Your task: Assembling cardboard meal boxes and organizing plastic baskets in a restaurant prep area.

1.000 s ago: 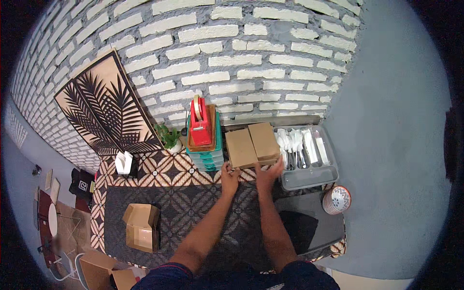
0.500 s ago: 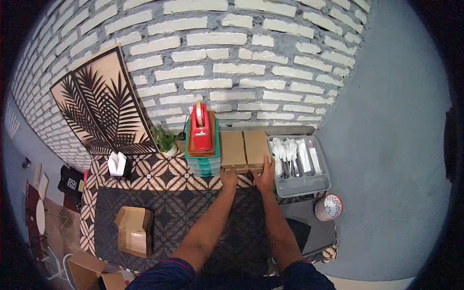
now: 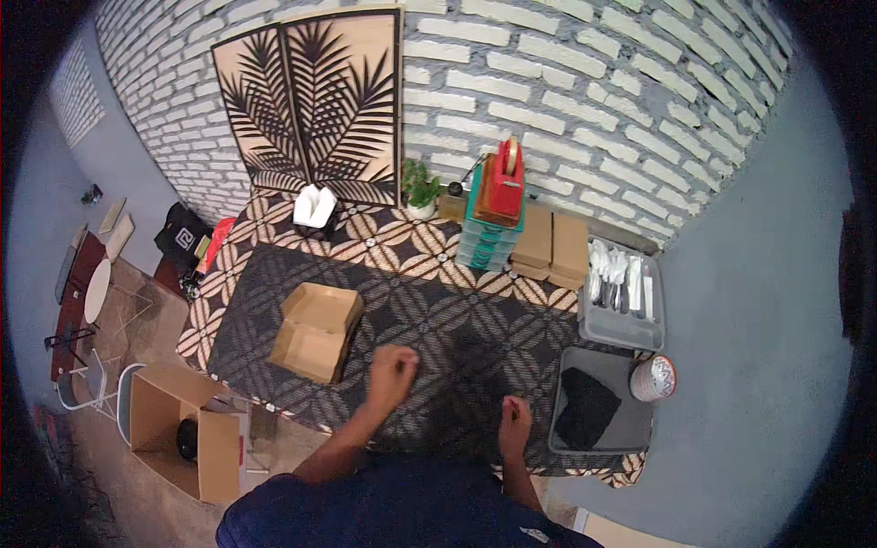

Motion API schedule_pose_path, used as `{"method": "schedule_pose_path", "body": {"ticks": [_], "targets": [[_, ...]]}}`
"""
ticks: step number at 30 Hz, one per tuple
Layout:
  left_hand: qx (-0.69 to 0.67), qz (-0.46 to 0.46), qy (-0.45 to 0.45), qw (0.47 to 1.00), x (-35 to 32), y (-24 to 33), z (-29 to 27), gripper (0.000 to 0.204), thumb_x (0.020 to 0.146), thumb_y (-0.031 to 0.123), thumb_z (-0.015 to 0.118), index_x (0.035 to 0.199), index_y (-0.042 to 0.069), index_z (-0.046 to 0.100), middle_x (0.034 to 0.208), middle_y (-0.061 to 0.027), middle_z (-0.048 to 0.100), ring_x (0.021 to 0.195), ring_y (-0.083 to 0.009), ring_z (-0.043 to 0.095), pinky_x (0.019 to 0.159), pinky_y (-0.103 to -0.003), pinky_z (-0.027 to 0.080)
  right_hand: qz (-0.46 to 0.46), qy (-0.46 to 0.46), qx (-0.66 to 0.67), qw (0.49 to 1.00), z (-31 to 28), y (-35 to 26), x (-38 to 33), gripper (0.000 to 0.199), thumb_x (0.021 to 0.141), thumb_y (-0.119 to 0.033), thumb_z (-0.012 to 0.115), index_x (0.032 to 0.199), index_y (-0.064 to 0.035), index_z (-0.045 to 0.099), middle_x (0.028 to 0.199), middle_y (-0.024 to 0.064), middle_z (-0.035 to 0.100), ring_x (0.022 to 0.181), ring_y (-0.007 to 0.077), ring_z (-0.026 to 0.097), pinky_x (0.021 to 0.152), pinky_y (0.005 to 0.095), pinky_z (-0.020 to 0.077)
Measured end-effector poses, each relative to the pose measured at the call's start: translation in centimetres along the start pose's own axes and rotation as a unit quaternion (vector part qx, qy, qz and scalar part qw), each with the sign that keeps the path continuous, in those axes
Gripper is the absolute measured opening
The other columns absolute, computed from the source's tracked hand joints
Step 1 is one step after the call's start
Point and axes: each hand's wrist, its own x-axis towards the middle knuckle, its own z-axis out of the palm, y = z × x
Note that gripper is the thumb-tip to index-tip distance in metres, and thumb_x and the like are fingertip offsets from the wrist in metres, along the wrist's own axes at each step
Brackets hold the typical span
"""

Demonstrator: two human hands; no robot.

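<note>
**Bench inventory, left to right: both hands empty above the patterned mat**

1. Large cardboard carton point(image 3: 174, 429): on the floor, far left of the left hand, flaps open, a dark round item inside.
2. White napkin holder point(image 3: 313, 206): far side of the bench point(image 3: 274, 219), well beyond the left hand, in front of the palm-leaf panel point(image 3: 315, 105).
3. Small open cardboard box point(image 3: 315, 331): on the dark mat, just left of and slightly beyond the left hand; lid flap thrown back, interior apparently empty. Nearest item to either hand.
4. Left hand point(image 3: 391, 373): loosely curled, fingers together, holding nothing, hanging above the mat.
5. Potted plant point(image 3: 420, 187), then a teal drawer unit point(image 3: 489, 233) with a red holder point(image 3: 501, 187) on top: far edge, well beyond both hands.
6. Right hand point(image 3: 514, 425): closed to a loose fist, empty, near the body, apart from everything.
7. Two flat brown boxes point(image 3: 553, 245): shut, side by side against the drawer unit, beyond the right hand.
8. Grey cutlery tray point(image 3: 623, 324) and grey bin point(image 3: 571, 438) holding a dark cloth point(image 3: 587, 408): right of the right hand; a patterned cup point(image 3: 654, 378) at the bin's corner.

Handling note: judged from the layout, the open box is best approached by the left hand, taking a side wall rather than the loose flap, with the right hand steadying the opposite wall.
</note>
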Motion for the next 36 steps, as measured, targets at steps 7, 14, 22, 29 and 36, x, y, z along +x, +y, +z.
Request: {"method": "schedule_pose_path", "body": {"ticks": [7,14,22,29,36], "targets": [[0.359,-0.080,-0.147,0.918,-4.4,-9.4,-13.0,0.033,0.086,0.034,0.065,0.097,0.003,0.067,0.092,-0.0197,0.063,0.091,-0.0410,0.060,0.085,-0.047,0.047,0.006,-0.041,0.030,0.999,4.9,-4.7,-3.3,0.027,0.099,-0.025,0.057,0.099,0.0014,0.062,0.091,0.0082,0.057,0.081,0.0176,0.056,0.075,0.0307,0.0455],[0.114,-0.148,-0.013,0.982,-3.7,-10.1,-15.3,0.027,0.088,0.021,0.059,0.083,-0.003,0.067,0.075,-0.0251,0.064,0.070,-0.0420,0.064,0.065,-0.046,0.049,-0.037,-0.097,0.129,0.986,11.5,-14.1,-0.8,0.027,0.098,-0.025,0.058,0.101,0.0010,0.063,0.089,0.0065,0.059,0.077,0.0146,0.056,0.072,0.0302,0.0467],[0.026,-0.085,0.034,0.995,-3.7,-5.8,-18.1,0.023,0.089,0.015,0.056,0.090,-0.007,0.063,0.073,-0.0223,0.060,0.066,-0.0310,0.060,0.064,-0.040,0.047,0.020,-0.197,0.139,0.970,15.4,-17.5,-2.9,0.027,0.098,-0.025,0.059,0.104,0.0007,0.063,0.084,0.0014,0.059,0.076,0.0096,0.053,0.068,0.0255,0.0446],[-0.002,-0.049,0.112,0.993,-4.9,-0.8,-17.0,0.019,0.090,0.012,0.058,0.096,-0.004,0.065,0.080,-0.0165,0.060,0.069,-0.0307,0.057,0.067,-0.042,0.046,0.017,-0.295,0.219,0.930,15.7,-19.2,-3.0,0.029,0.100,-0.024,0.056,0.115,0.0001,0.059,0.095,0.0043,0.062,0.086,0.0111,0.059,0.078,0.0268,0.0483],[0.142,0.188,-0.101,0.967,-6.5,3.9,-10.6,0.018,0.082,0.013,0.067,0.098,0.004,0.067,0.083,-0.0144,0.061,0.079,-0.0335,0.059,0.072,-0.045,0.046,0.100,-0.242,0.413,0.872,10.7,-21.1,-0.6,0.051,0.098,-0.024,0.057,0.140,-0.0012,0.040,0.116,0.0124,0.062,0.100,0.0228,0.062,0.090,0.0354,0.0506]]}}
